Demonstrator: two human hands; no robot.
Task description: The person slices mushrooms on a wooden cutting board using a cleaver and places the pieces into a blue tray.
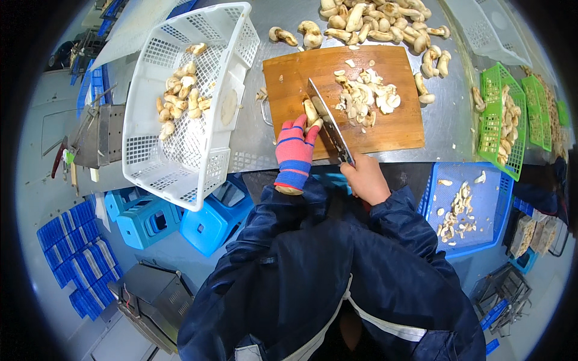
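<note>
My left hand (295, 149), in a pink and blue striped knit glove, holds a whole mushroom (311, 113) down on a wooden cutting board (298, 76). Bare, my right hand (366, 177) grips the handle of a broad-bladed kitchen knife (331, 122). The blade stands on edge just right of the mushroom, slanting away to the upper left. Whether it touches the mushroom I cannot tell. A heap of sliced mushrooms (365, 94) lies on the board to the right of the knife, with a few loose bits around it.
Whole mushrooms (384, 20) are piled on the steel table (445, 122) behind the board. A white plastic crate (205, 149) at left holds several mushrooms; a green basket (487, 108) stands at right. Below the table edge, a blue mesh tray (487, 225) holds slices. Blue stools (212, 230) stand at lower left.
</note>
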